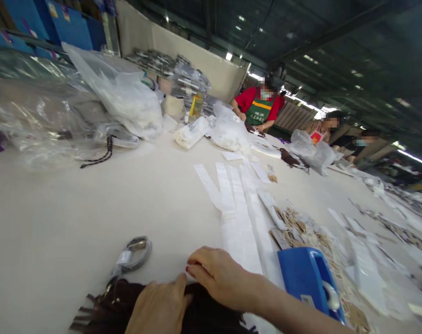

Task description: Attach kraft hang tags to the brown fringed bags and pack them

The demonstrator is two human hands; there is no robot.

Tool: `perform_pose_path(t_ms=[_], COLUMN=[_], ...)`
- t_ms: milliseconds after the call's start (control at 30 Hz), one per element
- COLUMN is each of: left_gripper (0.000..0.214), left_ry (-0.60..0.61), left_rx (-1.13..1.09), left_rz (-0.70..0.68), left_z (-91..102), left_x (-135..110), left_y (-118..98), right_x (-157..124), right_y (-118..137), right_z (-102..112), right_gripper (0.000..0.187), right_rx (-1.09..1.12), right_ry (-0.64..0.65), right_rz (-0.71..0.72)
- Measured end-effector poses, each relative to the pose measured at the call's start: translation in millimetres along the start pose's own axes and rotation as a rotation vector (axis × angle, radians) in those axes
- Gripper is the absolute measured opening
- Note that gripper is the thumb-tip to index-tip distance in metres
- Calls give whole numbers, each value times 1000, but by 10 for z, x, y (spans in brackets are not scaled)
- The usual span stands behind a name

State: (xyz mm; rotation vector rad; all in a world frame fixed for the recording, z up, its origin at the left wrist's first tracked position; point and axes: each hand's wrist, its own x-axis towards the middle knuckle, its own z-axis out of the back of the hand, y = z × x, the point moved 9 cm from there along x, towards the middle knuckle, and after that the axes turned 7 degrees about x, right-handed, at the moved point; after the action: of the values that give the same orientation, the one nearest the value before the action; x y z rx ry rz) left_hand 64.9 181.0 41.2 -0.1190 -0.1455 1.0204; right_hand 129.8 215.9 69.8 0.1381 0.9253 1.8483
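Observation:
At the near edge of the white table lies a dark brown fringed piece [102, 306]. My left hand [158, 306] rests on it, palm down, fingers hidden below the frame. My right hand [221, 276] lies just beyond, fingers curled down onto the same dark piece, fingertips touching the table beside my left thumb. A small clear packet with a metal part [136, 253] sits just left of the hands. Long white paper strips [238, 218] run away from my right hand. A blue tape dispenser [310, 280] stands by my right forearm.
Clear plastic bags [123, 97] are heaped at the far left. A pile of small brown tags [311, 234] lies right of the strips. Three other people [261, 109] work at the far end of the long table [74, 204], among more bags and white bundles.

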Motion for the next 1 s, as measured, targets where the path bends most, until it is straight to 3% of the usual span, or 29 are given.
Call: perform_pose_path(t_ms=[133,300,500,667,833,1000], left_gripper=[21,22,32,30,28,29], left_ry=[189,164,142,99,54,26], left_rx=[-84,36,186,176,125,78], left_rz=[84,103,20,25,67,116], left_z=[-55,-62,-175,-170,-155,-121], left_x=[47,94,67,47,55,52], left_y=[2,9,25,57,108,144], right_x=[-419,-589,-731,-969,-892,-926], right_y=[-86,-260,-433,-543,-475,-544], right_z=[-259,-286,-81,41,28,49], right_gripper=[19,15,26,37,19,7], right_rx=[-138,-96,145,133,-50,-161], right_ry=[-198,-477,-428,-492,-436,-405], right_rz=[1,-50,-12,53,57,-47])
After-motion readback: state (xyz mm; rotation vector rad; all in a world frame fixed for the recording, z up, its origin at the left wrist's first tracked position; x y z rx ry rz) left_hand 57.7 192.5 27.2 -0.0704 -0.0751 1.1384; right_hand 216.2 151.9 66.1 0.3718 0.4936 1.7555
